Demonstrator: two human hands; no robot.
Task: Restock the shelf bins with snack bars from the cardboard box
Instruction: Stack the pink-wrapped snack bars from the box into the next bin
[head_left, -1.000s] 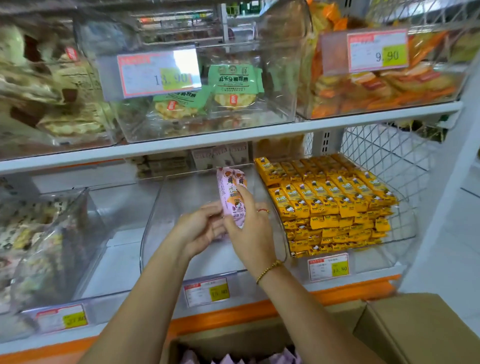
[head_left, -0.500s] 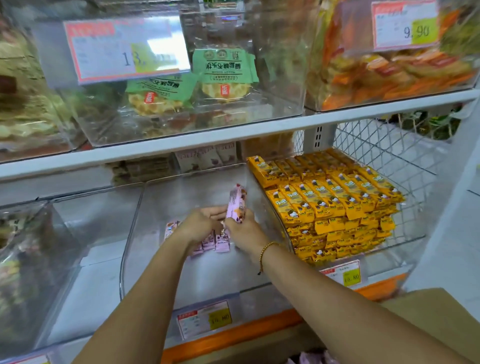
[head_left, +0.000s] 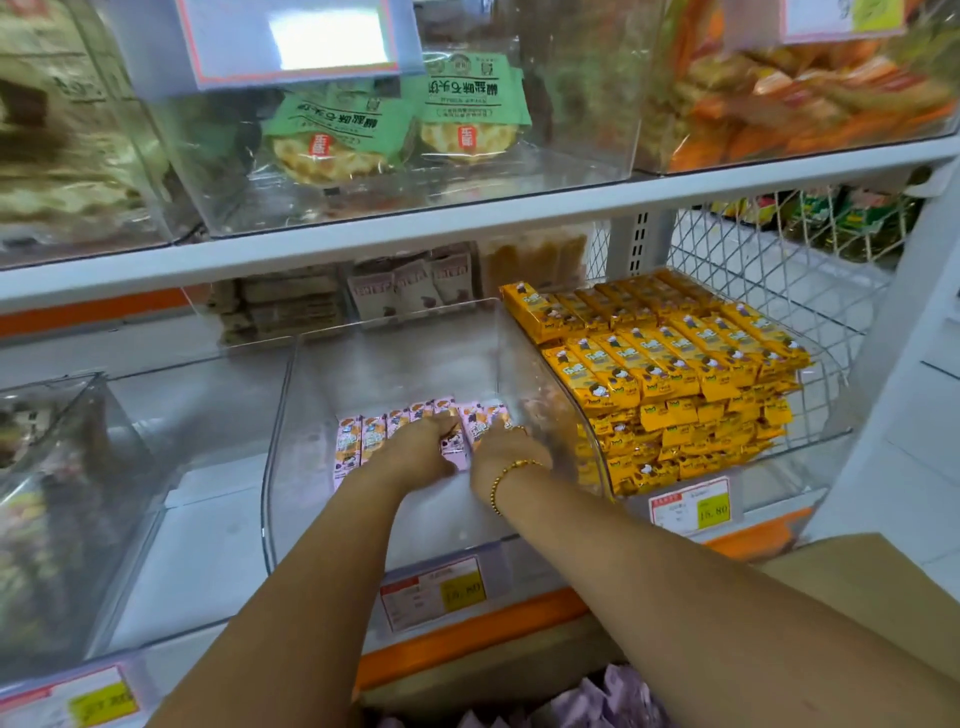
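Middle bin (head_left: 311, 509) open on top, entry from the front over its low lip. Floor free before and behind pink bar row (head_left: 374, 434). Clear side walls confine; upper shelf (head_left: 467, 218) caps headroom; yellow bar stack (head_left: 675, 374) beyond right wall.
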